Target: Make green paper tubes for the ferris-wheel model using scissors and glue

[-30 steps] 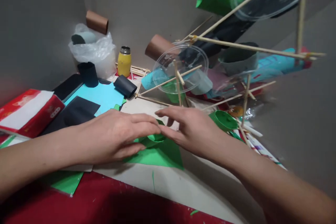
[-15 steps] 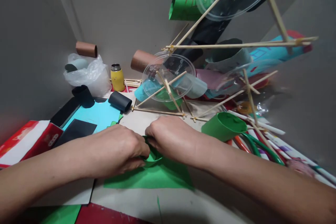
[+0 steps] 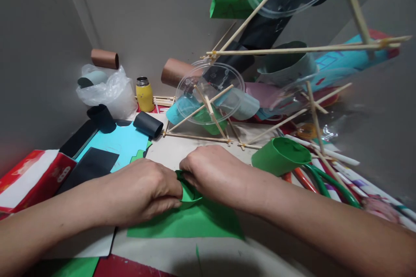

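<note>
Both hands are around a curled strip of green paper [image 3: 189, 194] at the middle of the work surface. My left hand [image 3: 155, 188] pinches its left side, thumb below and fingers above. From the right, my right hand [image 3: 208, 169] grips the far side, its fingertips mostly hidden behind the hand. The green paper forms an open loop between them. Beneath it lies a flat green sheet [image 3: 185, 223]; whether the two are one piece I cannot tell. A finished-looking green paper tube [image 3: 276, 156] rests just right of my right wrist.
Wooden sticks tied in triangles [image 3: 198, 136] bear clear plastic lids [image 3: 185, 78] ahead. Scissors with green handles [image 3: 338, 186] lie among markers [image 3: 360, 186] at right. Left are black tubes [image 3: 147, 124], blue paper [image 3: 113, 143], a red box [image 3: 35, 175] and a yellow bottle [image 3: 144, 97].
The view has shifted slightly. Both hands keep their hold on the green paper, and the loop between them looks almost the same.
</note>
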`<act>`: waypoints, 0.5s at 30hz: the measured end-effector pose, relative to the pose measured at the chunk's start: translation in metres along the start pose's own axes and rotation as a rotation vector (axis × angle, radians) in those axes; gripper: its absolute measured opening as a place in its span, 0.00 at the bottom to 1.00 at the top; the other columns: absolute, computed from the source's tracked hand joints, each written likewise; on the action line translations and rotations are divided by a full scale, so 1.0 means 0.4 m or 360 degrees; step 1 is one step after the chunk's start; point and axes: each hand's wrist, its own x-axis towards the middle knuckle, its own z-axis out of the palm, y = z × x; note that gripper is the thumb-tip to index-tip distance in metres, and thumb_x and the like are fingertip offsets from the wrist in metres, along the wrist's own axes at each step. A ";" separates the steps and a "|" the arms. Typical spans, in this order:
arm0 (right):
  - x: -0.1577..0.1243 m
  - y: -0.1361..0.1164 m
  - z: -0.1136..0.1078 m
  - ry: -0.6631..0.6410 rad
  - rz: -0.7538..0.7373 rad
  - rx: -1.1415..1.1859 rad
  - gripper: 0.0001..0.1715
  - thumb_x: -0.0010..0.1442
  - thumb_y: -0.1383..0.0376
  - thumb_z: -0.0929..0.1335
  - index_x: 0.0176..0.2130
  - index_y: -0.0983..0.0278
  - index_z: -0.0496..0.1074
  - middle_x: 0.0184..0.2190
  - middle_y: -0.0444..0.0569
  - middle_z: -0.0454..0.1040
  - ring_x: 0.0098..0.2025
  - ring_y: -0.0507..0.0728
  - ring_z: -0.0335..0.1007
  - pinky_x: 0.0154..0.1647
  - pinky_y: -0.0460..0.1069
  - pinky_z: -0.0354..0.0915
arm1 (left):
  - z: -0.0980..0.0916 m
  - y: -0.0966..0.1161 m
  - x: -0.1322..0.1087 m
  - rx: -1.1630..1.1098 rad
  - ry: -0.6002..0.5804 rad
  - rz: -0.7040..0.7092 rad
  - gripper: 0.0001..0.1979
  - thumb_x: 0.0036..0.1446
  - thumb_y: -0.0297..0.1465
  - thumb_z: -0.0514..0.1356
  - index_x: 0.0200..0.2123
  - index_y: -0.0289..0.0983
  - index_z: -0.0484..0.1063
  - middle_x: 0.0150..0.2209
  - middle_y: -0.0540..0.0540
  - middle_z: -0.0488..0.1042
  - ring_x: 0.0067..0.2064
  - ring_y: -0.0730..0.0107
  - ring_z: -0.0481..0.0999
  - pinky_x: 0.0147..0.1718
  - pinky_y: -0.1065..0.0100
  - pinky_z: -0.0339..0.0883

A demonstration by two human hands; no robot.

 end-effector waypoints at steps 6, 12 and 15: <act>0.000 0.003 0.002 -0.0004 -0.0004 0.0039 0.12 0.60 0.71 0.66 0.33 0.65 0.81 0.31 0.54 0.82 0.32 0.58 0.77 0.24 0.49 0.48 | 0.001 0.007 -0.007 -0.0074 0.0031 -0.0010 0.09 0.63 0.27 0.56 0.30 0.36 0.72 0.29 0.49 0.73 0.31 0.72 0.71 0.31 0.73 0.63; -0.001 0.008 0.003 -0.0079 -0.0003 0.0075 0.11 0.62 0.69 0.67 0.34 0.66 0.81 0.33 0.54 0.83 0.31 0.58 0.76 0.24 0.49 0.48 | 0.001 -0.023 -0.031 -0.0380 0.0870 -0.0340 0.10 0.63 0.34 0.58 0.46 0.39 0.74 0.40 0.48 0.79 0.38 0.71 0.76 0.37 0.73 0.67; -0.003 0.010 0.006 -0.0048 -0.0025 0.0044 0.10 0.61 0.70 0.68 0.32 0.66 0.80 0.31 0.54 0.82 0.29 0.57 0.74 0.24 0.49 0.47 | 0.026 -0.058 -0.023 -0.0433 0.0943 -0.0718 0.11 0.64 0.37 0.56 0.41 0.38 0.75 0.38 0.47 0.79 0.37 0.68 0.76 0.35 0.70 0.67</act>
